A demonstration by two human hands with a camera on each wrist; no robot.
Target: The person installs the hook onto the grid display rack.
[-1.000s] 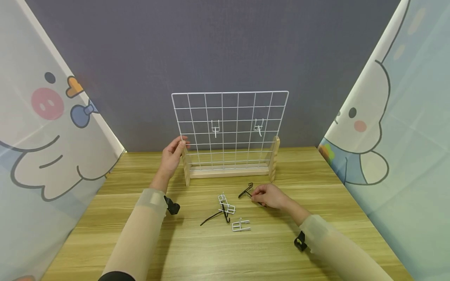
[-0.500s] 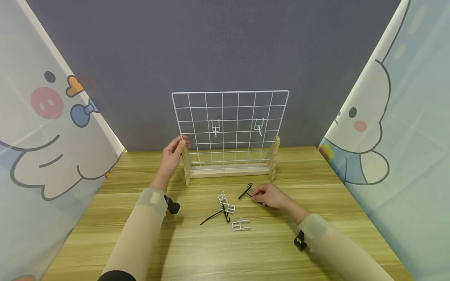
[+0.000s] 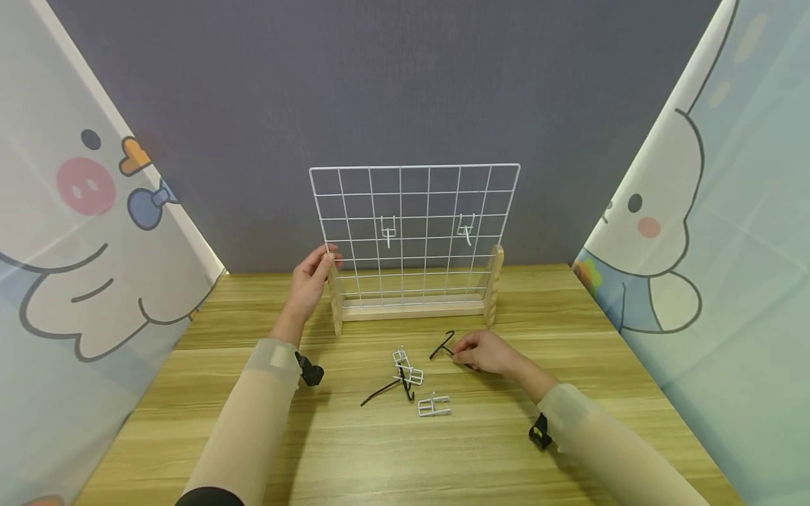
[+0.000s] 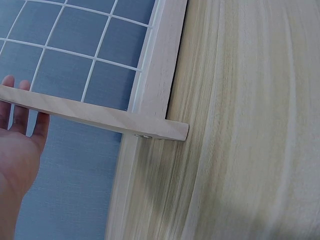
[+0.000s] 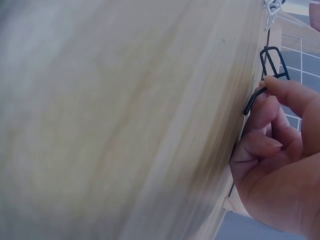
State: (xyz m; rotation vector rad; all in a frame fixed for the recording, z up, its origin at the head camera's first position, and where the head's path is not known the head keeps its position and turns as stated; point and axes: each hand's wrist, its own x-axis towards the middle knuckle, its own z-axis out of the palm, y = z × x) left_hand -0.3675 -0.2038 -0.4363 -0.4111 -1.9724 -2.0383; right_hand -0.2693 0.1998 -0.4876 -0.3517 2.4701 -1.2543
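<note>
Here — right hand (image 3: 486, 353) pinches bent black wire hook (image 3: 442, 345).

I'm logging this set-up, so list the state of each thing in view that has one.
Wooden stand: standing upright
Wire grid: upright, set in the stand
Two white hooks on the grid: hanging
Left hand: gripping the stand's left side
Right hand: pinching a black hook
Held black hook: pinched by its stem; lifted or not, unclear
Other black hook: lying, overlapping white hooks
Overlapped white hooks: lying bunched
Lone white hook: lying apart
</note>
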